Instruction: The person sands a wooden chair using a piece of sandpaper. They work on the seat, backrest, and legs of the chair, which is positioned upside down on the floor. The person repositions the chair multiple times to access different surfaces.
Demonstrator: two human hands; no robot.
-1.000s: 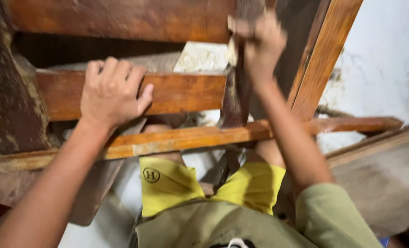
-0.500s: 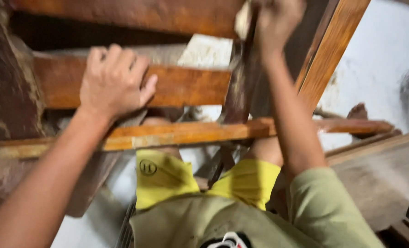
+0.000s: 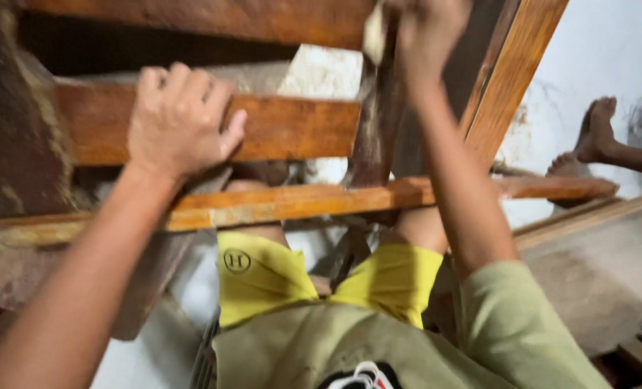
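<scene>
So the left hand [image 3: 180, 119] is planted flat-ish on the wide wooden slat [image 3: 292, 128] of the frame, palm down and fingers curled over its top edge, thumb sticking out to the right along the face of the board. It's gripping that slat, pressing onto it near its left end.

The right hand [image 3: 425, 32] is up at the top edge of the view, clenched around a small pale block [image 3: 373, 32], looks like a sanding block or a folded bit of abrasive, but it's blurred so I can't say which. It's held right against the dark upright post [image 3: 375, 137] that runs down between the wide slat and the thinner rail [image 3: 321, 202] below it.

That thinner rail runs across the whole frame from left to right, lighter orange wood with worn patches, and it passes just in front of the person's knees. Yellow shorts [image 3: 263, 277] and an olive shirt [image 3: 349, 346] fill the bottom middle.

A slanted orange-brown leg [image 3: 512, 79] of the frame goes up toward the top right corner. Beyond it, on the pale floor [image 3: 609, 50], someone else's bare foot [image 3: 596, 130] shows by the right edge.
</scene>
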